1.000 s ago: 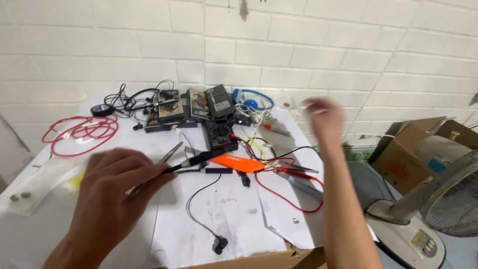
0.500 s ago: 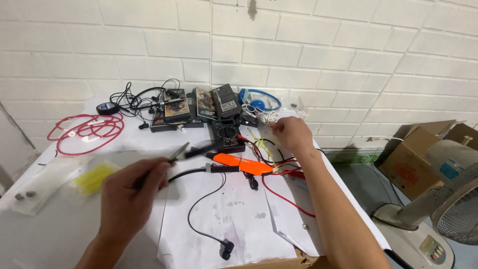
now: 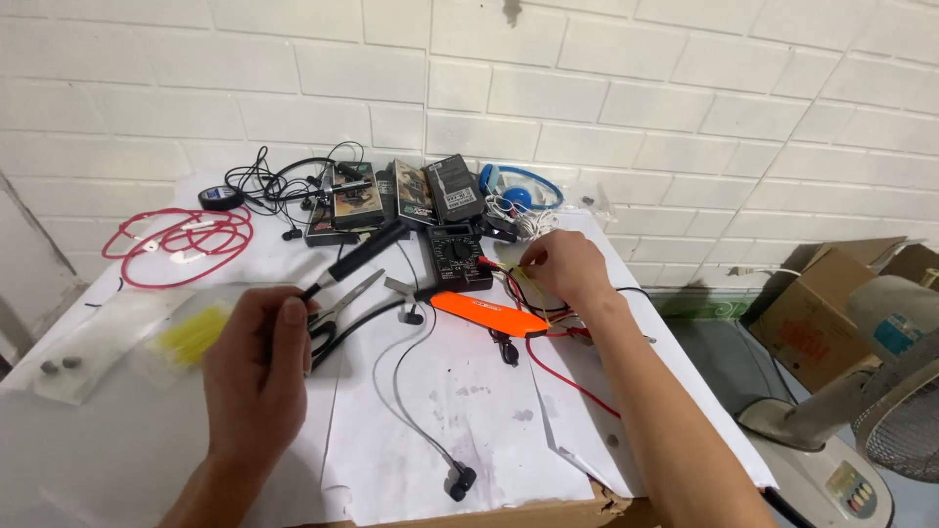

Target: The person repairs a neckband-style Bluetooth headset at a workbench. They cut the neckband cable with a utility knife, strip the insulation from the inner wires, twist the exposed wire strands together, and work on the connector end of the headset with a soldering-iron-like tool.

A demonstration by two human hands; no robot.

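The right hand (image 3: 567, 269) hides what its fingertips pinch; the fan (image 3: 895, 411) is cut off at the edge

R hand (image 3: 565, 266): air → down on wires (image 3: 533, 293) | L hand (image 3: 256, 364): raised black tool (image 3: 357, 257)

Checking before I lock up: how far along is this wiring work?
Laid out: multimeter, orange tool. In hand: left hand grips a black-handled tool; right hand pinches the red and yellow wires. Left: no joint visible yet.
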